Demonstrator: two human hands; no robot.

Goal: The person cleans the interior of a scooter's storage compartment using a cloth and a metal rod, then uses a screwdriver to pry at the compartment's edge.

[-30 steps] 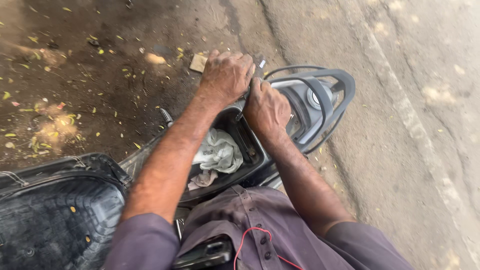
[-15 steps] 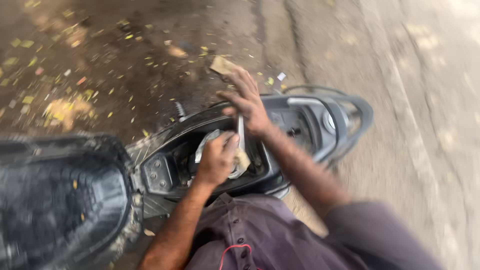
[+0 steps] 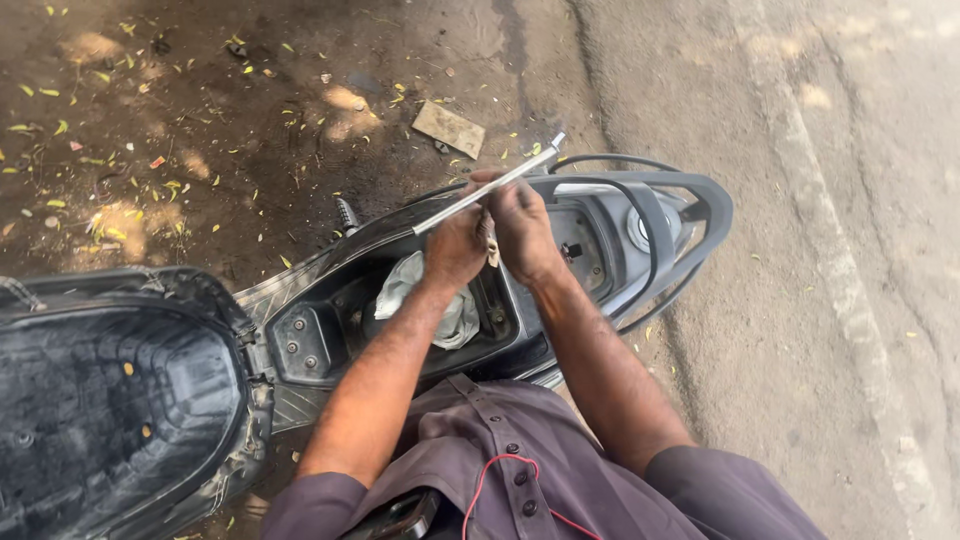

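Left hand (image 3: pixel 455 250): grips the long metal rod (image 3: pixel 490 186).
Right hand (image 3: pixel 522 225): holds the rod too.
Tip: keep it steady above the scooter's open box (image 3: pixel 320 330).

Daylight was soft and diffuse, with dappled patches of sun on the dirt ground (image 3: pixel 120 215) at upper left and paler, slightly washed-out tones on the paved strip (image 3: pixel 850 250) at right. Shadows were weak. The metal rod (image 3: pixel 490 185) caught a bright glint. Focus was fairly sharp throughout, with mild softness near the edges.
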